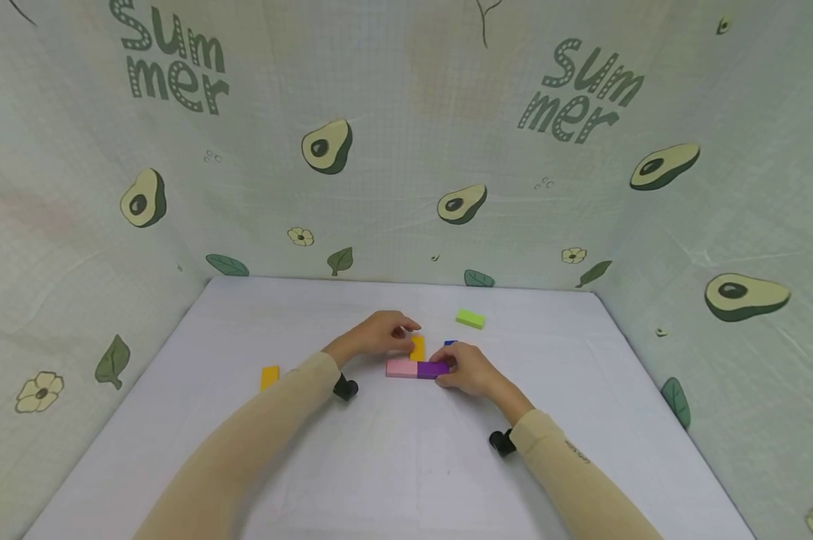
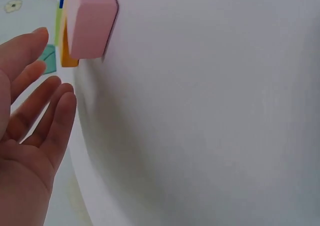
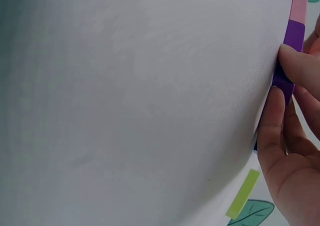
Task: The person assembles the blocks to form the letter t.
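Note:
A pink block and a purple block lie end to end in a row on the white table. Behind their joint stands a yellow block, lengthwise away from me. My right hand pinches the right end of the purple block between thumb and fingers, seen closer in the right wrist view. Just left of the yellow block hovers my left hand; the left wrist view shows its fingers loosely bent, apart from the pink block. Part of a blue block shows behind the right hand.
A lime green block lies farther back on the table. Another yellow block sits at the left, partly covered by the left sleeve. Printed cloth walls rise at the back and both sides. Black wrist cameras hang under the forearms.

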Tool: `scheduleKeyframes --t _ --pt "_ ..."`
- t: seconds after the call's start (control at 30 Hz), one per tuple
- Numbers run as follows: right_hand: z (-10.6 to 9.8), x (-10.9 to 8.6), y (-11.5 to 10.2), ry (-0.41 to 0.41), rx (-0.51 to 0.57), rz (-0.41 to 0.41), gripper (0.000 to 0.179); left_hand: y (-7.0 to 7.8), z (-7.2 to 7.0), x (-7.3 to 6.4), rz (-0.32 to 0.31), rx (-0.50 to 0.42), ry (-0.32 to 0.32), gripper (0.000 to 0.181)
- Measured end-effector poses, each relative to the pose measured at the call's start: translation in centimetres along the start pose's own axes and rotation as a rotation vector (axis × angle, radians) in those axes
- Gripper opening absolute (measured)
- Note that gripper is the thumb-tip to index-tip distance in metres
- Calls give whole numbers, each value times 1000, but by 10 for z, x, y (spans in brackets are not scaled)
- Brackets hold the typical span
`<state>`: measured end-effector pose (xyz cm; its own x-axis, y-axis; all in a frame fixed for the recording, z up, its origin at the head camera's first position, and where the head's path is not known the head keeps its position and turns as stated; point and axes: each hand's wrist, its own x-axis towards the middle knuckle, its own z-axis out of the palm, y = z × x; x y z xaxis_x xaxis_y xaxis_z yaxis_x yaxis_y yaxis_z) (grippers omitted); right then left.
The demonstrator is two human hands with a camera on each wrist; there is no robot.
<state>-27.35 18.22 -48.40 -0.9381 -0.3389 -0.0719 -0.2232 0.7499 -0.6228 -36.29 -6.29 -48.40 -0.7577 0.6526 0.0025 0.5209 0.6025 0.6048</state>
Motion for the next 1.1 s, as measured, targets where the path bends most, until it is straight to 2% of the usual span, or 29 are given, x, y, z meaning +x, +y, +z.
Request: scheduleKeyframes --t 0.3,0.47,0.77,0.97,1.1 --pt "-1 1 0 -7 2 11 28 0 -15 -10 -24 14 29 49" --pt "-1 1 0 -4 0 16 28 -4 -22 -18 -3 10 50 50" --pt "2 1 -1 0 -3 15 29 -8 -38 -42 41 15 95 53" --pt "1 1 -1 3 5 13 30 -7 -48 -59 24 59 142 55" --pt "1 1 0 5 6 9 29 -9 -53 -73 9 55 166 56"
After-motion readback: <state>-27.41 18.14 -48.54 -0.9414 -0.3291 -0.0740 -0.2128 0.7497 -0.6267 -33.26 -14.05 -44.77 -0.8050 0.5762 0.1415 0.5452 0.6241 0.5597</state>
